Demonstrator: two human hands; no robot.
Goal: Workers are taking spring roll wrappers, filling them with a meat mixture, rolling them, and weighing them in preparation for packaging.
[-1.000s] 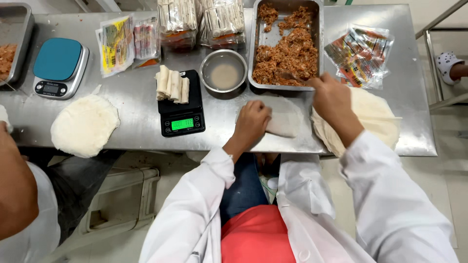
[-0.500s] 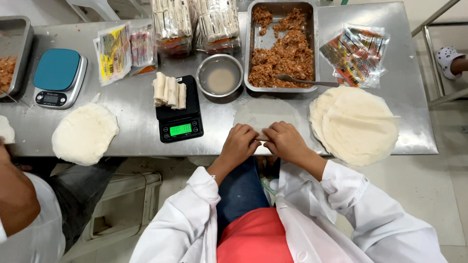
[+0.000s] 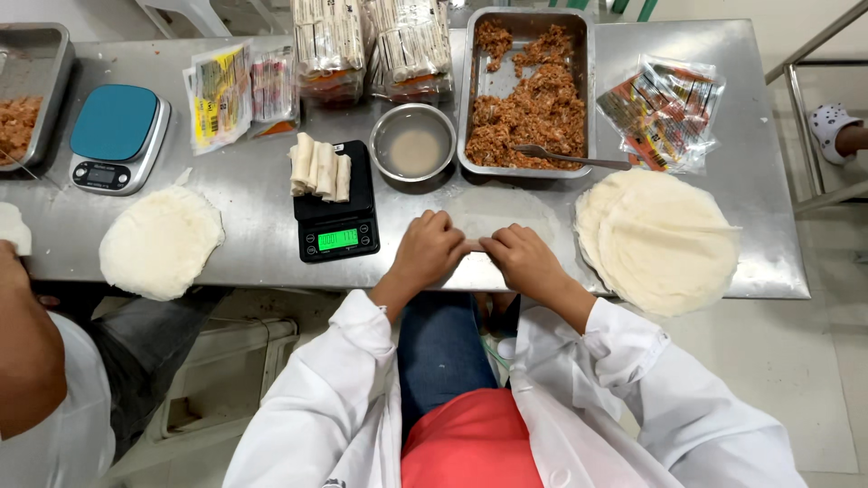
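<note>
Both hands have come together at the counter's (image 3: 253,226) near edge — the right hand (image 3: 524,262), a second ago up by the filling tray (image 3: 529,90), now meets the left hand (image 3: 429,248). Fingers curl down over a thin wrapper (image 3: 506,217) at lower centre of the frame, pressing it — rolling looks underway.

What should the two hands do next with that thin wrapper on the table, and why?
Probably roll it forward, away from the body. Both the left hand and the right hand press fingertips together on the near edge of the thin wrapper, which lies flat on the steel table. Finished rolls already sit on the black scale, so this one likely joins them once rolled.
</note>
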